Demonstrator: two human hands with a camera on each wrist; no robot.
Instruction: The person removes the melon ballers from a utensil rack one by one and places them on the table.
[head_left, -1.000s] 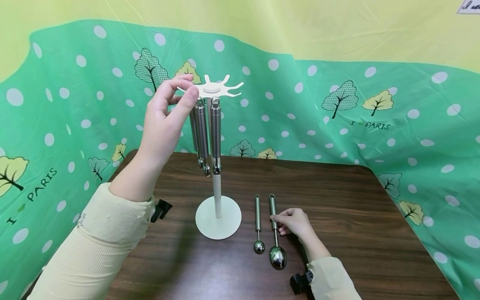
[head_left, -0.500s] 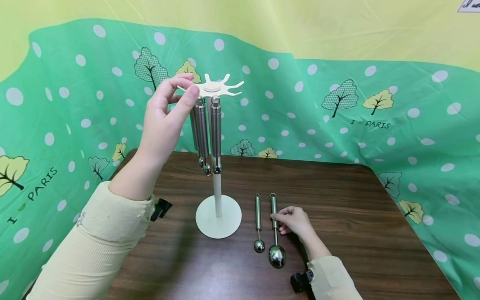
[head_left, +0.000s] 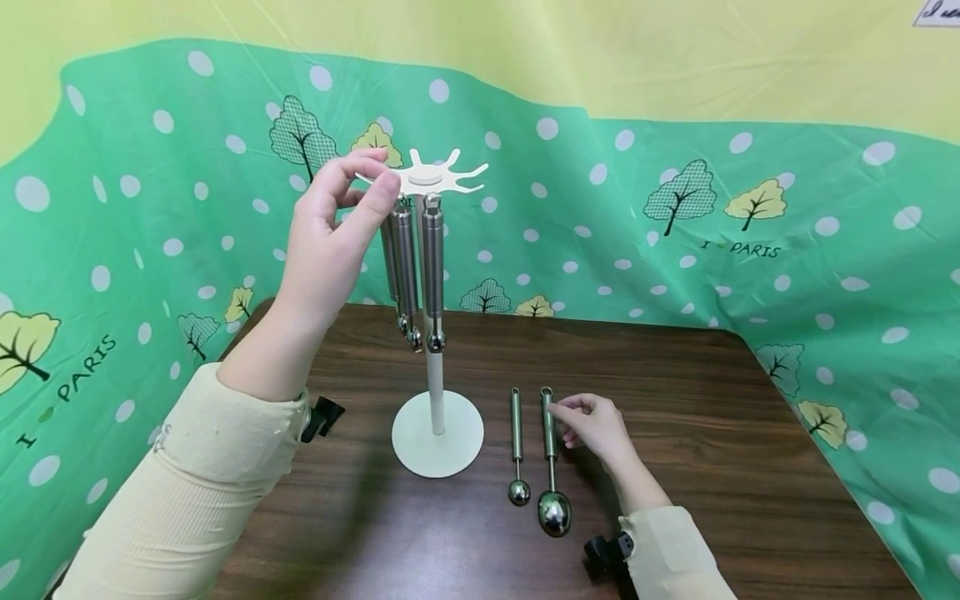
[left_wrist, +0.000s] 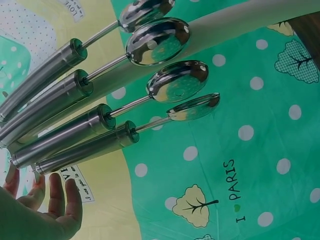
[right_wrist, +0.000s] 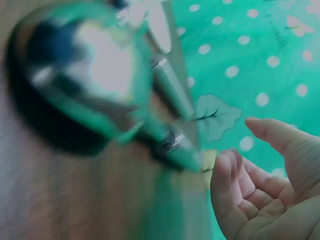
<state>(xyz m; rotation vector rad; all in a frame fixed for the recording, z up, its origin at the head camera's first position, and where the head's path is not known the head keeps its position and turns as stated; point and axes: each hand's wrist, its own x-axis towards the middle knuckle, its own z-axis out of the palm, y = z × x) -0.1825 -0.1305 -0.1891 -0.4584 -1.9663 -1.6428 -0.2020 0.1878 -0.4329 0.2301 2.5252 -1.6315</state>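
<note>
Head feed: I see the white stand [head_left: 435, 379] upright on the dark wood table [head_left: 675, 383], round base left of the table's middle, well in from the back edge. Left hand [head_left: 330, 229] is up at the stand's hooked top, pinching one arm between thumb and fingers, small gap elsewhere. Steel hanging spoons [head_left: 433, 258] sit on the hooks just right of that hand. Two more lie flat, right of the base: small spoon [head_left: 517, 446] on the left, large spoon [head_left: 551, 450] beside it, apart. Handles point to the table's back edge, bowls to the front. Right hand [head_left: 600, 429] is on the right-edge side of the large spoon, fingertips over its handle near the ring end. Contact: can't tell from here. Patterned cloth [head_left: 570, 208] rises behind the back edge and along the right edge.

Left wrist feed: I count four hanging spoons, bowls away from the hand. Left fingers are bent up at the hook tips by the handle ends. Thumb I can't make out.

Right wrist feed: big bowl up close, blurred. Right hand is part open, fingers loosely curled, thumb clear of them, nothing gripped. Large spoon's handle is just beside the fingertips.
</note>
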